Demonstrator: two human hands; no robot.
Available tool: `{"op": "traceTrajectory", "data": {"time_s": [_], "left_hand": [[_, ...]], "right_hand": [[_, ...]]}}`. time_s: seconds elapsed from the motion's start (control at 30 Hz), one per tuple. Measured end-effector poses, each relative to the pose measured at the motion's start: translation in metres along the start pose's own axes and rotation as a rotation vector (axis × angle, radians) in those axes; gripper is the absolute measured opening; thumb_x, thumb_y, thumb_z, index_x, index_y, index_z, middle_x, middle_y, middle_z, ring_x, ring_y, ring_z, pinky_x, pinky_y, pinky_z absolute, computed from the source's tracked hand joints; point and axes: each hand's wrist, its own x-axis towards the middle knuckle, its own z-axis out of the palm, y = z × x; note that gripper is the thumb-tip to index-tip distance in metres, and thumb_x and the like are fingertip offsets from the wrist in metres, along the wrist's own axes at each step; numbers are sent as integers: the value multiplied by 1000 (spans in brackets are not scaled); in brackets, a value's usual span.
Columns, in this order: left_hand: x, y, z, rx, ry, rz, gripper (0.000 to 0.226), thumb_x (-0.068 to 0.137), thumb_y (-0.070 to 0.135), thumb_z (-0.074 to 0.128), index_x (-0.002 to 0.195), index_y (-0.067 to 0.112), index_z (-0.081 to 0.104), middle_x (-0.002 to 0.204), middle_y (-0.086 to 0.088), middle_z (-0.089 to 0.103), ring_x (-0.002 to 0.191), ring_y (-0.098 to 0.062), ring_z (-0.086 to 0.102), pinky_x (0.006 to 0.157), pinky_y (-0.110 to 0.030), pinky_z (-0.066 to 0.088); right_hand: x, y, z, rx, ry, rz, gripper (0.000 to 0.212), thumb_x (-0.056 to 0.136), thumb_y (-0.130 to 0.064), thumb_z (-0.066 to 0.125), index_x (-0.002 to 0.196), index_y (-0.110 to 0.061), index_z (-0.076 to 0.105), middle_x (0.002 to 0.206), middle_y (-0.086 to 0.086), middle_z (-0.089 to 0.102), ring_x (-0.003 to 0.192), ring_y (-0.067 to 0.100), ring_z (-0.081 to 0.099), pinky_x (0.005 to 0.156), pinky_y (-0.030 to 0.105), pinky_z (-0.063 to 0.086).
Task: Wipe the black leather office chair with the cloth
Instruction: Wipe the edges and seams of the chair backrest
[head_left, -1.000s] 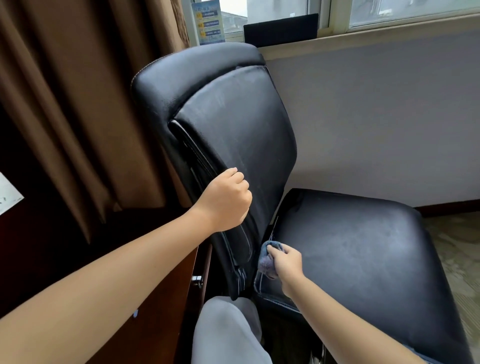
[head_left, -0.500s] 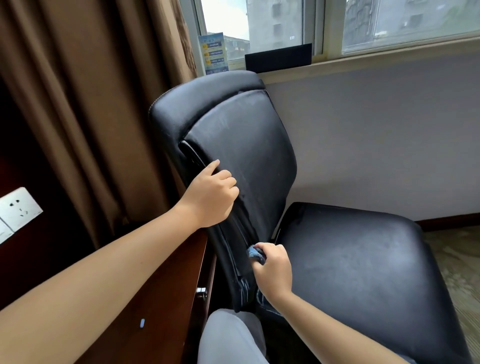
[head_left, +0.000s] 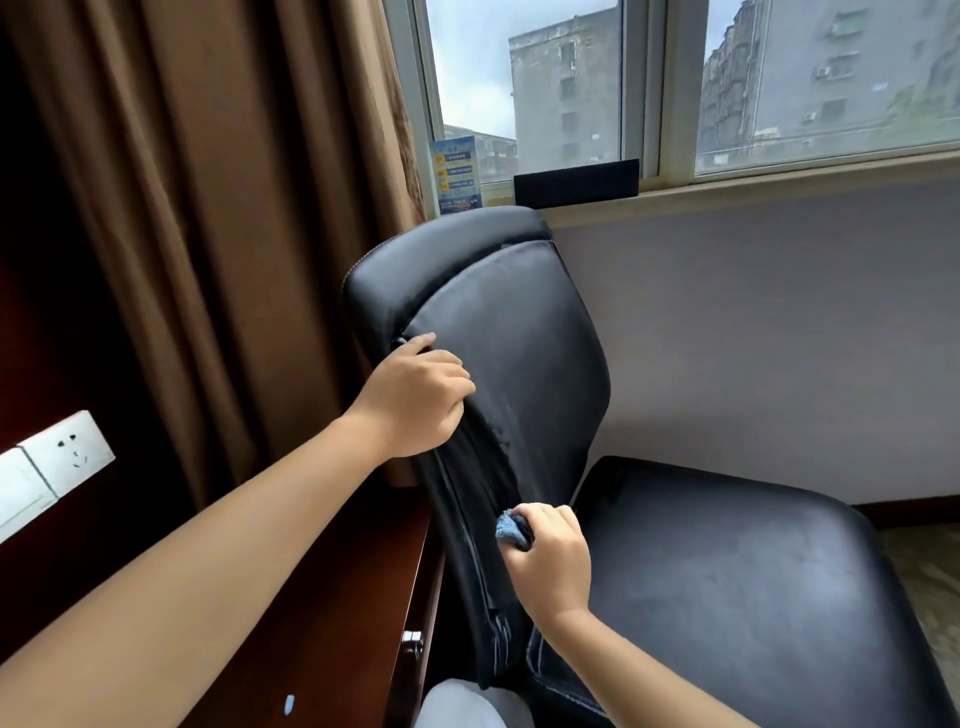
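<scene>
Your left hand grips the side edge of the black leather office chair's backrest, fingers curled round the padding. Your right hand is closed tight round a bunched blue cloth, holding it at the crease where backrest meets seat. The chair stands between a brown curtain and the wall under the window, beside a dark wooden desk.
</scene>
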Motion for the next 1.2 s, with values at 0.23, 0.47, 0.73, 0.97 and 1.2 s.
{"op": "traceTrajectory", "data": {"time_s": [0.23,0.47,0.73,0.97,1.2], "left_hand": [[2,2,3,14,-22,15,35,76,20,37,66,16,71,69,6,69,78,-19,67,95,-35,36],[-2,-1,2,8,-64,21,36,77,20,38,69,16,72,75,7,70,87,-17,67,96,-35,43],[2,-6,-5,3,-127,10,34,77,18,37,67,11,69,76,-2,67,80,-24,65,88,-32,38],[-1,-13,-13,-24,-102,-6,35,76,13,36,69,9,70,76,-2,68,82,-25,66,88,-31,39],[0,-24,-22,-82,-72,-42,38,70,9,34,73,9,72,79,-2,71,79,-24,67,72,-32,55]], "right_hand": [[41,-35,-2,46,84,-106,15,63,-15,76,77,-15,71,74,-8,68,68,14,57,62,15,43],[18,-17,0,101,42,23,26,57,-1,83,75,-14,70,70,-9,66,67,9,51,68,12,39],[40,-31,-1,75,51,-113,27,58,-6,83,81,-13,70,75,-7,68,67,14,56,58,18,47],[34,-31,-1,49,78,-93,23,59,-9,82,77,-15,70,72,-9,67,68,10,53,63,16,42],[59,-56,-2,84,60,-140,26,58,-7,81,81,-14,70,75,-8,69,68,16,56,61,16,44]]}}
